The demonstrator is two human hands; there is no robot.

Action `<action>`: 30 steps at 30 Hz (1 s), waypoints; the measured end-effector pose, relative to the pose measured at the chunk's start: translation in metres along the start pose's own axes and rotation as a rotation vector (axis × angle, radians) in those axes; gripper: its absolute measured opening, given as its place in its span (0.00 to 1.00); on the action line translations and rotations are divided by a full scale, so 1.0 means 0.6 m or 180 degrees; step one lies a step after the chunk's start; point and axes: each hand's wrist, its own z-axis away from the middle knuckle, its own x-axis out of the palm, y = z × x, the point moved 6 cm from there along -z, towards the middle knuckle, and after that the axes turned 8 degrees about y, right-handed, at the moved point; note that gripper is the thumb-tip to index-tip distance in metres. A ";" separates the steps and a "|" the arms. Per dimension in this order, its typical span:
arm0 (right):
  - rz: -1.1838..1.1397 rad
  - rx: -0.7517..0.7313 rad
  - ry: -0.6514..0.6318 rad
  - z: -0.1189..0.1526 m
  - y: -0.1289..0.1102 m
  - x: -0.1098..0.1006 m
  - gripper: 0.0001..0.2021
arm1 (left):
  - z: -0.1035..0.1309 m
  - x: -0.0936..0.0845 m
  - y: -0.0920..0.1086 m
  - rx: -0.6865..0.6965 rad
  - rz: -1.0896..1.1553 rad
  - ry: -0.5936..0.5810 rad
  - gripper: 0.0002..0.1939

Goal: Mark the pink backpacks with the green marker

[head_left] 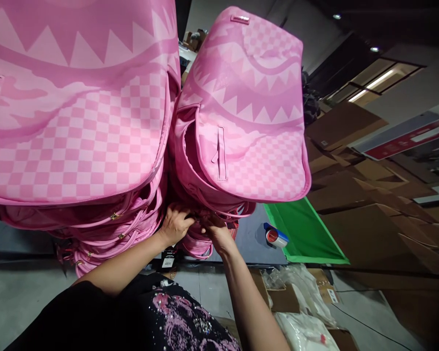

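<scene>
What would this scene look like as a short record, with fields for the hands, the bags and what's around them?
Left stack: pink checkered bags with a jagged tooth print
Right stack: a similar pink bag atop others
Left hand: fingers bent, below the right stack's top bag; grip unclear
Right hand: close to the left hand, partly shadowed; grip unclear
Surface: grey tabletop
Nearby: blue-and-white roll, bright green sheet
Right background: brown cardboard boxes

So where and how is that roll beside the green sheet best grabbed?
Probably around the curved wall of the roll, right hand coming from the near side: it lies on its side, and a pink bag rises beyond it.
</scene>
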 end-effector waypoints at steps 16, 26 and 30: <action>-0.0134 -0.0573 0.0696 0.002 0.002 0.001 0.15 | -0.009 0.027 0.008 -0.0584 0.0579 -0.0275 0.11; -0.0219 -0.0590 0.0871 0.002 0.017 0.001 0.16 | -0.015 0.028 0.001 -0.0965 0.0530 -0.0638 0.13; -0.0093 -0.0665 0.0891 0.002 0.016 0.002 0.14 | -0.015 0.029 0.001 -0.1009 0.0485 -0.0795 0.13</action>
